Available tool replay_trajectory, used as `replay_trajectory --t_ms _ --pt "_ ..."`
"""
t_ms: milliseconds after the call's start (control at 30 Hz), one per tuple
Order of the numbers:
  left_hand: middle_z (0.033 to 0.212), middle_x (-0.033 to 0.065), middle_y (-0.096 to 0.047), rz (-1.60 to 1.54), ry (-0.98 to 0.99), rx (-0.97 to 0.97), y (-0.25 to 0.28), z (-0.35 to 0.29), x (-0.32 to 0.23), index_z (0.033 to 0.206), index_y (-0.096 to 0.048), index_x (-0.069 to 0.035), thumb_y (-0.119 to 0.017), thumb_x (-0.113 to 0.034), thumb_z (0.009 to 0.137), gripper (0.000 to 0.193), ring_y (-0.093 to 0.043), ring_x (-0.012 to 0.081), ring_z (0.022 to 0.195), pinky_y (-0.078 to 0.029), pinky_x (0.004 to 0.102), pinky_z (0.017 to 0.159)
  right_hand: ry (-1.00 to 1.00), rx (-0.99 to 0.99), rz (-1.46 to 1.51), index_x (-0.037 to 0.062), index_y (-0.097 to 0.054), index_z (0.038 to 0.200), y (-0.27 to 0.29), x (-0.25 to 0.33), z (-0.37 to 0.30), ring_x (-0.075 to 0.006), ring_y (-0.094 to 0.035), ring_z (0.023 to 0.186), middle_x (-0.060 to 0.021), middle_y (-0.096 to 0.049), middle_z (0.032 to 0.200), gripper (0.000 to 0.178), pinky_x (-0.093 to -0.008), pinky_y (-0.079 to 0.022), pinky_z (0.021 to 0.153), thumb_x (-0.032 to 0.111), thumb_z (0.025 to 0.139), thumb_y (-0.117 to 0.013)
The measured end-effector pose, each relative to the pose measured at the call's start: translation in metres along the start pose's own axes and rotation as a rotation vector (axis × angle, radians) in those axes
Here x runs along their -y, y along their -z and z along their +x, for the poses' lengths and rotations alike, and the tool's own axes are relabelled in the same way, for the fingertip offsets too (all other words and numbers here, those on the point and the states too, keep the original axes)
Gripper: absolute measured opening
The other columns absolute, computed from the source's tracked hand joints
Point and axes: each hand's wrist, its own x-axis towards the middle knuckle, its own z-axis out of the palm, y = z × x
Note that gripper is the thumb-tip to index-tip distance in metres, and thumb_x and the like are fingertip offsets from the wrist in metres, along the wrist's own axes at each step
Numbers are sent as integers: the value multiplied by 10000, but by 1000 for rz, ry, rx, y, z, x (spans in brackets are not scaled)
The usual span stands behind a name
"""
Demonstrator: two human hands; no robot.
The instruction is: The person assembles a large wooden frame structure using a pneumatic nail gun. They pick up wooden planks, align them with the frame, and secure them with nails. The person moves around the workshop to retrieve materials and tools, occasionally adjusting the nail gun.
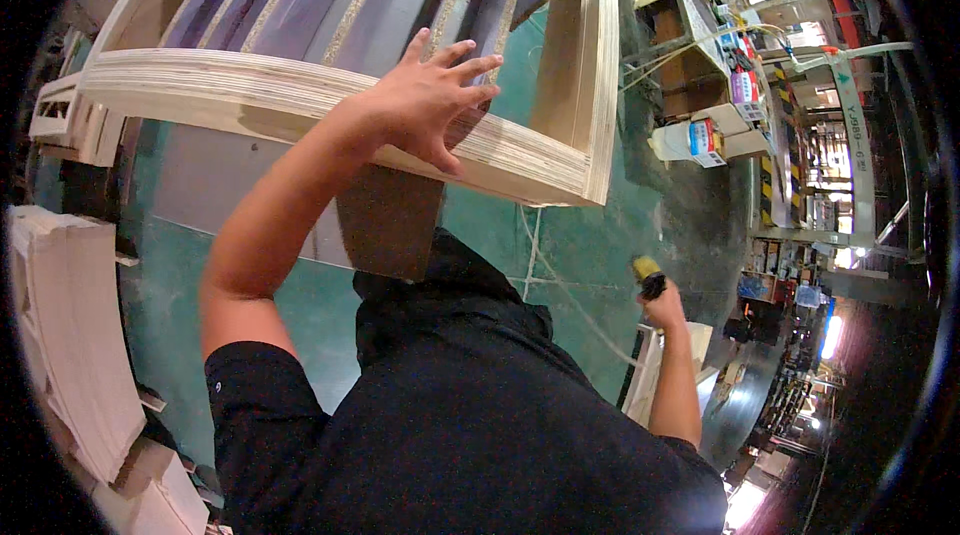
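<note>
My left hand (425,110) has its fingers spread over the front rail of a pale plywood frame (240,75). The palm appears to rest on the rail's top edge, with the fingertips toward the dark panels inside. Several grey-purple panels (370,5) with raw chipboard edges stand in a row in the frame. Out to the right and low, my right hand (662,307) is closed around a yellow-and-black handheld power tool (648,273). This tool is apart from the frame, and its exact kind is too small to tell.
A thin pale hose (570,285) trails over the green floor (590,245). Stacked pale boards (75,325) stand at the left. At the right are a workbench (695,15), a white bucket (680,142) and cartons. A brown panel (385,220) sits below the rail.
</note>
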Motion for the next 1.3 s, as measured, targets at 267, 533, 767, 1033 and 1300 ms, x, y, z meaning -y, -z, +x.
replay_trajectory --t_ms 267,533,767,1033,1300 --pt "1635 53 -219 -37 -17 4 2 0 11 1455 -466 -185 -877 -570 499 1109 -163 366 1505 -107 741 1125 639 84 -116 21 -540 1029 152 234 24 -356 -541 975 -151 -518 1010 399 -352 -449 879 21 657 -686" --pt "1605 -3 -313 -188 21 37 0 3 19 1455 -454 -193 -896 -498 508 1088 -367 303 1424 -265 647 1110 981 616 -109 21 -548 1236 154 398 71 -305 -558 1116 -142 -553 1169 577 -375 -438 984 8 683 -713" --pt "1552 40 -405 -170 21 -1 -4 3 20 1369 -547 -144 -889 -507 555 955 -498 303 1305 -348 619 1061 723 764 38 20 -557 1266 127 434 93 -254 -620 1076 -135 -654 1150 545 -346 -473 963 42 747 -720" --pt "1471 39 -487 -160 32 -57 -4 3 19 1314 -594 -119 -899 -485 543 907 -544 289 1241 -395 582 1008 775 854 -3 8 -581 1256 118 449 101 -234 -634 1064 -141 -675 1157 497 -344 -486 958 60 783 -726" --pt "1442 47 -505 -172 26 -88 -3 1 18 1292 -614 -103 -905 -452 543 875 -559 285 1220 -395 614 1009 883 713 -14 6 -602 1195 119 436 105 -214 -647 991 -144 -692 1081 442 -337 -510 891 91 785 -741"
